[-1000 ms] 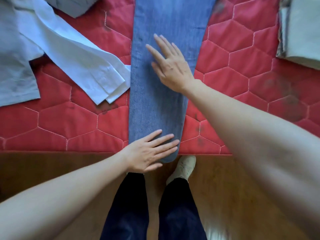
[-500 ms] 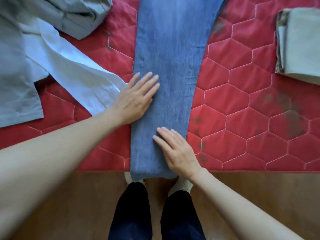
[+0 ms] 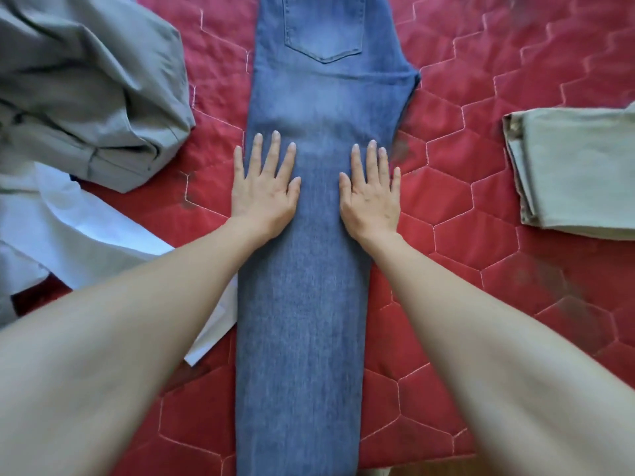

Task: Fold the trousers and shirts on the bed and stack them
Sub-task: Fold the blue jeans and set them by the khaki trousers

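While both palms lie flat on the blue jeans (image 3: 302, 269), the fingers of each hand are straight and spread, gripping nothing. The left hand (image 3: 263, 197) presses on the left edge of the denim in the middle of the frame, its little finger reaching over onto the red quilt (image 3: 464, 207). The right hand (image 3: 371, 197) rests level with it on the right edge of the jeans, with a strip of bare denim between the two thumbs. The jeans are folded lengthwise into one long band that runs from the top centre of the frame down to the bottom centre, with a back pocket (image 3: 324, 25) showing at the top. At the upper left of the frame a crumpled grey garment (image 3: 89, 84) sits on the quilt, and below it a white shirt (image 3: 89, 242) spreads out, its lower corner touching the left edge of the jeans. At the right edge of the frame lies a folded beige garment (image 3: 577, 170), well apart from the jeans.
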`<control>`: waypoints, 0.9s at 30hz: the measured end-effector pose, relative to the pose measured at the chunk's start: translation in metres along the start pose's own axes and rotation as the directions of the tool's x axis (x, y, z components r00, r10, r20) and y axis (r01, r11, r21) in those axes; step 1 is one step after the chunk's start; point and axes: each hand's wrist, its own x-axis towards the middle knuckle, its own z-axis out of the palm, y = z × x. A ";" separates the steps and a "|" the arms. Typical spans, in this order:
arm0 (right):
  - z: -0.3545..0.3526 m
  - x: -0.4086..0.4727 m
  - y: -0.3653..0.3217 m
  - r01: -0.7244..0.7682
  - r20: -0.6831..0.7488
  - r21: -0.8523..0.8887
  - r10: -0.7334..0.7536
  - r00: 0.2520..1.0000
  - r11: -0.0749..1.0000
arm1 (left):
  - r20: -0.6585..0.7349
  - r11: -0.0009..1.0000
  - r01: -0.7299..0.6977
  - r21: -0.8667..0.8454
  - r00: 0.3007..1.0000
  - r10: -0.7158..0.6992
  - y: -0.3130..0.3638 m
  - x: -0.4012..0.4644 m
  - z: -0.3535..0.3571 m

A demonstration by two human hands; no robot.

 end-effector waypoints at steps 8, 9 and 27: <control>-0.004 0.066 -0.031 0.284 -0.070 -0.046 -0.287 0.955 0.958 | -0.090 0.998 -0.061 -0.016 0.994 0.060 -0.007 0.064 0.000; -0.003 0.077 -0.029 0.256 -0.069 -0.036 -0.258 0.964 0.966 | -0.100 0.999 -0.043 -0.019 0.994 0.041 -0.008 0.074 0.000; -0.049 0.286 -0.025 0.418 0.009 -0.229 -0.428 0.904 0.879 | -0.143 0.993 0.059 -0.098 0.987 -0.073 -0.008 0.160 -0.014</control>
